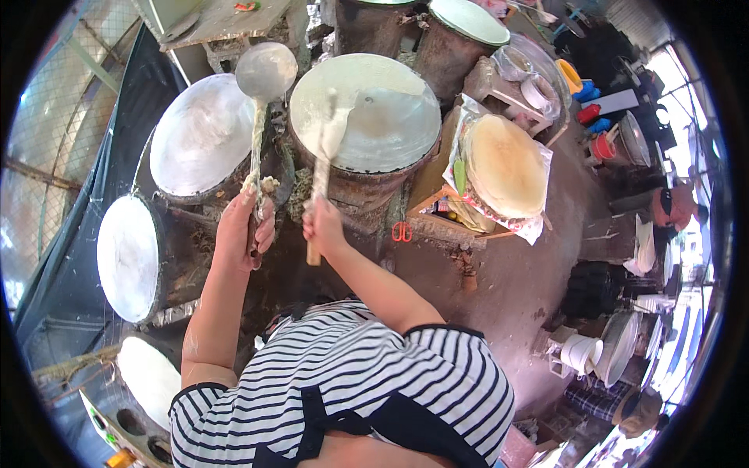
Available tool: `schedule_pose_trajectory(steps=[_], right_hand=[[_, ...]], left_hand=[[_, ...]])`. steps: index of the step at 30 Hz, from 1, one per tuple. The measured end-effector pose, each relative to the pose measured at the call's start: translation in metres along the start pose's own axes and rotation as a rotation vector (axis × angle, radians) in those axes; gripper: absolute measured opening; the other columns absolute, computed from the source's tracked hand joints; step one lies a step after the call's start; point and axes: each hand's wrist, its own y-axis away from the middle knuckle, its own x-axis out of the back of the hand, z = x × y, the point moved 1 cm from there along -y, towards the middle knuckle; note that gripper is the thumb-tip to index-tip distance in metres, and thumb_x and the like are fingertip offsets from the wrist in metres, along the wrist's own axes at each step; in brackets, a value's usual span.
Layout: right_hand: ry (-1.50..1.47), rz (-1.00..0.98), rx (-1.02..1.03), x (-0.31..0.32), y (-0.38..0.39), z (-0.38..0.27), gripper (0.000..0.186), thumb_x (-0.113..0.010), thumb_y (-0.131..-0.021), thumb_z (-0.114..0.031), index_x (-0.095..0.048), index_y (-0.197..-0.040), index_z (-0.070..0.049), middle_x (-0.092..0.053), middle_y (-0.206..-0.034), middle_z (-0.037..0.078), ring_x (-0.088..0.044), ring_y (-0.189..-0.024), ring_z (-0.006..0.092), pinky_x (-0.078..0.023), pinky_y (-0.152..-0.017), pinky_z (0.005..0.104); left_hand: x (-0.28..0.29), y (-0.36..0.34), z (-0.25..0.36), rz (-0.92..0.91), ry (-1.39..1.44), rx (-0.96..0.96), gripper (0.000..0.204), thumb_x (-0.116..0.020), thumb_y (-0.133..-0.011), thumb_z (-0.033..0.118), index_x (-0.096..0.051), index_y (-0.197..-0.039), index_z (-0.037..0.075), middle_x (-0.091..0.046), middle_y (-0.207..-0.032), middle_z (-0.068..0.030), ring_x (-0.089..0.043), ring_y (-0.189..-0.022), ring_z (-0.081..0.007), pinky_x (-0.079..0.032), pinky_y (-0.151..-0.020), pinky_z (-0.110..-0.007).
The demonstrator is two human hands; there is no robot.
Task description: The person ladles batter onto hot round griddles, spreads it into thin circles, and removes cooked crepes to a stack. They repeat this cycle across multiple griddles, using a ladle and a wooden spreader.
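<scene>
My left hand [245,230] is closed around the long, batter-smeared handle of a round metal ladle [266,72], its bowl raised between two griddles. In my right hand [324,227] is a wooden-handled spreader [321,176]; its thin far end, blurred, reaches over the middle griddle [388,137]. Pale wet batter [312,93] covers that griddle's left and far part. The rest of its surface looks thinly coated or bare; I cannot tell which. Right of it lies a stack of thin, light-brown flatbreads [505,167] on a printed plastic sheet [538,209].
Whitish round griddles stand at the left: a large one [201,139], a lower one [127,258] and a third [150,381]. Another griddle [470,21] is behind. Under the flatbreads is a wooden box [441,220]. A white bucket [581,354] and other people are farther right.
</scene>
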Motion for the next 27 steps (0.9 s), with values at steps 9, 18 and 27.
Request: schedule_pose_trajectory(steps=[9,18,27], right_hand=[[0.402,-0.001,0.203,-0.004,-0.007,0.011,0.038,-0.038,-0.095,-0.037,-0.050,-0.083,-0.003,-0.047,-0.053,0.003,-0.040,-0.032,0.0124,-0.035,-0.030,0.0282],[0.172,0.111,-0.001,0.066,0.045,-0.032,0.042,-0.037,-0.094,-0.041,-0.050,-0.080,-0.004,-0.043,-0.051,0.003,-0.038,-0.032,0.0123,-0.034,-0.029,0.0285],[0.490,0.003,0.078,0.085,0.019,-0.050,0.043,-0.038,-0.094,-0.040,-0.050,-0.073,-0.004,-0.044,-0.050,0.003,-0.039,-0.032,0.0130,-0.032,-0.029,0.0289]], left_hand=[[-0.003,-0.005,0.005,-0.067,-0.038,0.046,0.025,-0.047,-0.094,0.031,-0.048,-0.094,0.006,-0.047,-0.063,-0.0017,-0.039,-0.040,-0.0076,-0.031,-0.032,-0.021],[-0.012,-0.015,0.000,-0.139,-0.083,0.046,0.026,-0.047,-0.094,0.031,-0.047,-0.094,0.005,-0.049,-0.067,-0.0020,-0.039,-0.042,-0.0073,-0.031,-0.033,-0.021],[-0.043,-0.032,-0.020,-0.133,-0.056,0.056,0.023,-0.046,-0.095,0.030,-0.045,-0.092,0.007,-0.049,-0.069,-0.0018,-0.039,-0.044,-0.0068,-0.030,-0.032,-0.020]])
